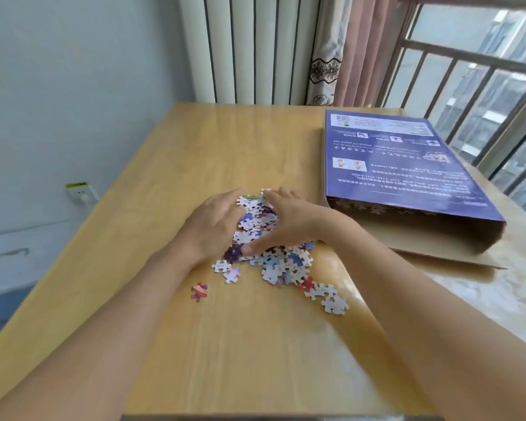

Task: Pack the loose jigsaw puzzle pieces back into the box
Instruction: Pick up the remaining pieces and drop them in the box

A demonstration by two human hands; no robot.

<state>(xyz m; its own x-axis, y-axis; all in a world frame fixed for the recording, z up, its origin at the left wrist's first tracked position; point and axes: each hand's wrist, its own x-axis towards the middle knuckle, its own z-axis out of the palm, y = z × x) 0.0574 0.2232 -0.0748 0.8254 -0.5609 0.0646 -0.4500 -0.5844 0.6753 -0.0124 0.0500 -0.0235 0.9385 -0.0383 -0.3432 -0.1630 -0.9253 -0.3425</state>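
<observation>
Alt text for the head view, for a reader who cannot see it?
Both hands, left hand and right hand, cup a pile of puzzle pieces on a wooden table. A purple box lies to the right, its open end facing the person.

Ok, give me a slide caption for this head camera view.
Left hand and right hand cup a pile of multicoloured cardboard jigsaw pieces beside an open purple cardboard box.
</observation>
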